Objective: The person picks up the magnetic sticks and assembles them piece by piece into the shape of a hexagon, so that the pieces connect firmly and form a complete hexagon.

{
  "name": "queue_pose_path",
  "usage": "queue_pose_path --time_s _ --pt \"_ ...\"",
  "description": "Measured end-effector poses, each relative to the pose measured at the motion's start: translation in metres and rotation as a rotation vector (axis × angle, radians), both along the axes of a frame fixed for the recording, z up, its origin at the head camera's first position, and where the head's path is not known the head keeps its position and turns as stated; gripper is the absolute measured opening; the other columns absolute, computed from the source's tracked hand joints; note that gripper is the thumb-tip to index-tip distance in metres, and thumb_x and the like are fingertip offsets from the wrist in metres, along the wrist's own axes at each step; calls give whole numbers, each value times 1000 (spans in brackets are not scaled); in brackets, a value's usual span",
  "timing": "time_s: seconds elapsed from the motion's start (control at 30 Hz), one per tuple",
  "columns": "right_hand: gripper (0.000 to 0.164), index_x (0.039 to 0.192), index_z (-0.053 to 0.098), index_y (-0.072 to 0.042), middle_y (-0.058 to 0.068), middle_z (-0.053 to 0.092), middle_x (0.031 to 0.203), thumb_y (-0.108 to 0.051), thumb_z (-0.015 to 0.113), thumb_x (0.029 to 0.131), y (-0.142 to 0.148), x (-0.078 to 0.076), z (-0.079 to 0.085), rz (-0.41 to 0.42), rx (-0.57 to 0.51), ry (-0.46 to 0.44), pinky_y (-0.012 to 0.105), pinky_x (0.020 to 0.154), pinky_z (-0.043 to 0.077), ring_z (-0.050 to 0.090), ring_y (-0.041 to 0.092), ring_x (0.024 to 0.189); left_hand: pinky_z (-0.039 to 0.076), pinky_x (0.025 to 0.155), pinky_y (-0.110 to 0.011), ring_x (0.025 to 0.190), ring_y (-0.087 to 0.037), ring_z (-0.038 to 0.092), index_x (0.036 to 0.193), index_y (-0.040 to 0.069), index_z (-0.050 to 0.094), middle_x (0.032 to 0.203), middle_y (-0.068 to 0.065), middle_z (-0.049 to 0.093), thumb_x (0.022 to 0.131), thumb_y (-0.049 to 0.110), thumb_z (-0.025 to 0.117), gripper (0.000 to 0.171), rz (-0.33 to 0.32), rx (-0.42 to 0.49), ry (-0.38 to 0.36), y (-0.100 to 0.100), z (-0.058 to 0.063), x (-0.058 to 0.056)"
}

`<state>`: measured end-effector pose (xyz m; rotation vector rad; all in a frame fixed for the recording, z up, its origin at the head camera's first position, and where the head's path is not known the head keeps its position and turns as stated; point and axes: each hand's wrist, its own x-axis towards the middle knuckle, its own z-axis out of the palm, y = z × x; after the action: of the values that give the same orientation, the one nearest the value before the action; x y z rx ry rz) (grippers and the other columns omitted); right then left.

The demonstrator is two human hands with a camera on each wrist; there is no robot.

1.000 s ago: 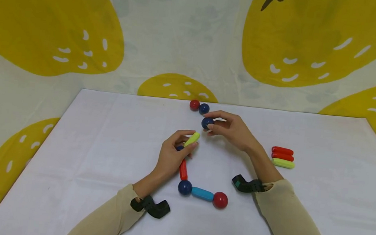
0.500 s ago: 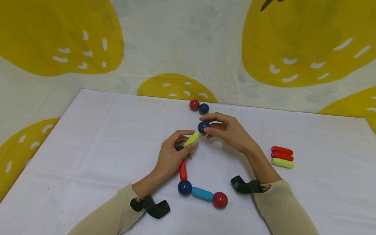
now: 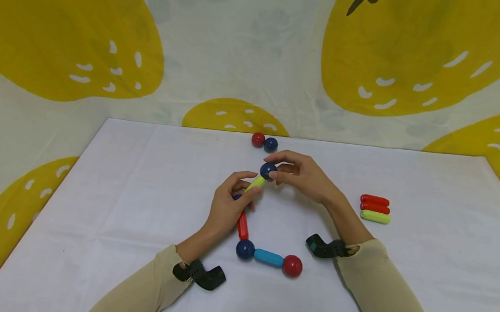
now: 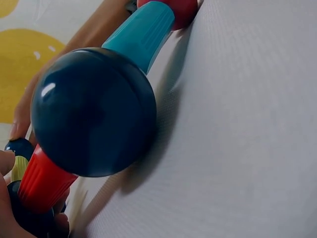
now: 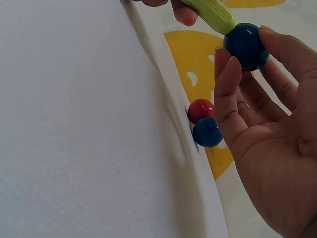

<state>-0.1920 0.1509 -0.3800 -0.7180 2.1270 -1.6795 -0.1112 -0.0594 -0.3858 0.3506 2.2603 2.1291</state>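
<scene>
My left hand (image 3: 228,196) pinches a yellow-green rod (image 3: 255,182) between fingers and thumb. A dark blue ball (image 3: 237,196) at the rod's lower end is mostly covered by that hand. From there a chain runs toward me: red rod (image 3: 243,226), dark blue ball (image 3: 245,250), light blue rod (image 3: 268,257) and red ball (image 3: 292,266). My right hand (image 3: 306,177) grips another dark blue ball (image 5: 246,46) by its fingertips. In the right wrist view this ball meets the tip of the yellow-green rod. The left wrist view shows the chain's corner ball (image 4: 94,111) up close.
A loose red ball (image 3: 258,140) and dark blue ball (image 3: 271,145) sit side by side near the far edge of the white table (image 3: 141,176). To the right lie two red rods (image 3: 375,204) and a yellow-green rod (image 3: 375,217). Behind hangs a patterned cloth (image 3: 241,51).
My right hand has brought its dark blue ball left and slightly down, onto the end of the yellow-green rod. The left hand has stayed nearly still.
</scene>
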Motion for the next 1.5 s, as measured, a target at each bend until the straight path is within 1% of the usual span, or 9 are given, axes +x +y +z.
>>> queue_pose_path --time_s 0.2,0.4,0.6,0.77,0.97,1.13,1.23,1.4,1.5 --pt "38 125 60 -8 4 60 117 -20 69 90 -4 2 2 23 38 24 40 80 52 61 25 97 45 62 -25 67 -49 58 130 -2 50 95 -31 63 97 4 55 34 -33 63 -19 -3 0 -1" --pt "32 122 63 -15 1 63 115 -20 68 90 -8 4 4 47 73 60 40 78 51 61 23 96 47 55 -27 63 -48 56 134 -2 46 96 -34 60 96 1 54 39 -53 119 -4 -3 -2 -2" --pt "33 123 63 -15 -2 62 117 -20 68 90 -3 10 14 36 203 129 38 83 51 60 18 98 47 51 -27 58 -43 56 134 2 49 95 -32 60 94 0 57 41 -55 127 34 -1 -20 -7" --pt "34 123 62 -16 2 62 119 -25 67 91 16 23 24 -38 294 183 34 86 50 60 15 98 48 53 -27 57 -33 60 134 13 53 95 -19 64 94 9 62 41 -44 92 37 0 -33 -11" --pt "26 118 64 -20 2 64 115 -23 67 92 58 57 29 -184 349 211 21 81 49 59 13 94 49 53 -27 57 -29 61 133 16 55 94 -11 64 93 11 63 41 -37 77 49 -2 -32 -12" --pt "27 114 66 -18 -2 65 103 -12 70 88 102 88 24 -316 401 317 15 73 47 59 8 85 48 53 -27 57 -29 61 131 19 57 94 -9 64 92 12 64 40 -29 62 43 -1 -31 -12" --pt "30 112 67 -17 -2 66 103 -6 72 85 125 102 19 -371 432 376 12 71 45 57 6 82 48 53 -27 57 -27 61 130 20 58 94 -8 64 93 13 65 39 -27 40 49 -1 -31 -11" --pt "35 108 68 -18 -4 66 98 0 76 79 151 116 11 -447 493 439 10 65 44 56 4 73 46 53 -26 58 -27 61 130 22 58 94 -7 64 92 13 65 40 -18 23 50 -1 -31 -10" --pt "37 107 69 -19 -7 62 87 0 78 76 160 119 8 -501 528 453 10 63 43 56 5 67 47 53 -26 58 -30 61 131 19 58 94 -9 64 92 12 65 40 -15 33 42 -1 -31 -10"
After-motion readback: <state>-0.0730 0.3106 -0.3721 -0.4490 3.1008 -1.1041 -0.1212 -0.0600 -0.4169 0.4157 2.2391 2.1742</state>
